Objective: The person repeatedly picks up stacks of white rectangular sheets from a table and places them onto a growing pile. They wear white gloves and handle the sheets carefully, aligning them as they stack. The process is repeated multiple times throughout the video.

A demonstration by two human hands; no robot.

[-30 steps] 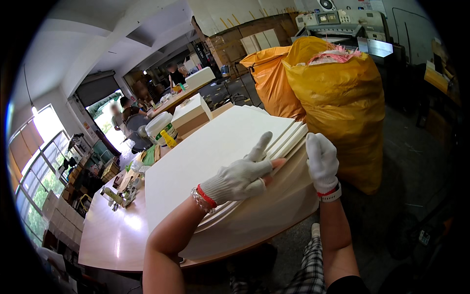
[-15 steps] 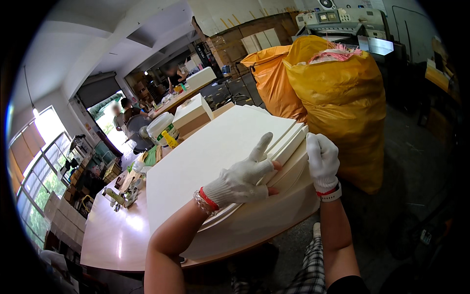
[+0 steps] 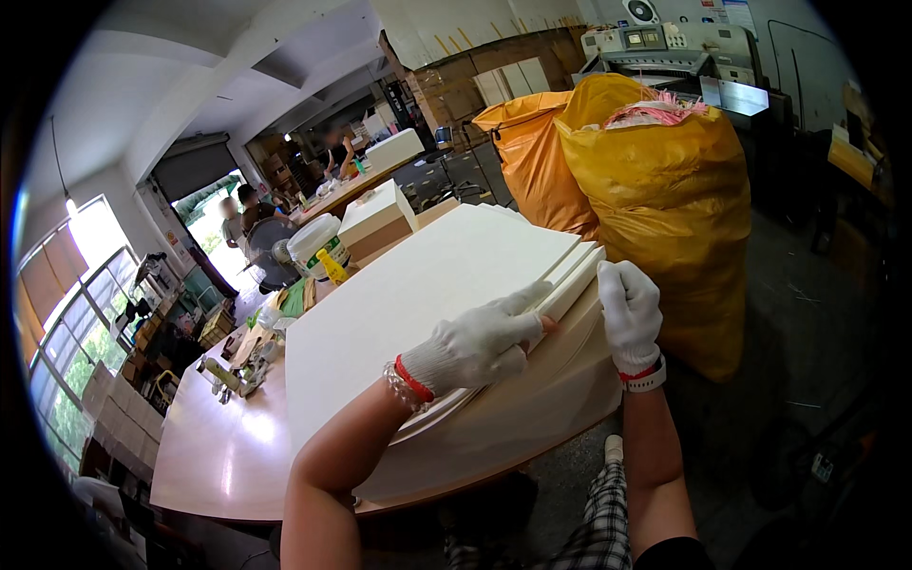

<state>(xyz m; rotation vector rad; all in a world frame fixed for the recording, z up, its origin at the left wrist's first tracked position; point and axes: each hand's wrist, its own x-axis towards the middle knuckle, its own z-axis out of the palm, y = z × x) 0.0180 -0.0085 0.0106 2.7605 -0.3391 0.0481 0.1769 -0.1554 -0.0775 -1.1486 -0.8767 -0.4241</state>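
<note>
A thick stack of large white sheets (image 3: 418,294) lies on a wooden table (image 3: 214,456). My left hand (image 3: 480,344), in a white knit glove with a red cuff, rests on the stack's near corner, its fingers curled over the top bundle of sheets. The top layers are lifted and fanned apart at that corner. My right hand (image 3: 629,313), also gloved, presses against the stack's right edge with its fingers wrapped around the sheet edges.
Two large yellow sacks (image 3: 665,190) stand right of the table, with a grey machine (image 3: 665,43) behind. A white bucket (image 3: 312,242), a yellow bottle (image 3: 332,268), a box (image 3: 375,220) and small tools (image 3: 237,372) sit on the table's far side. People work in the background.
My left hand has closed from spread fingers to a curl over the top sheets. The upper layers have lifted and separated at the corner. My right hand stays at the edge.
</note>
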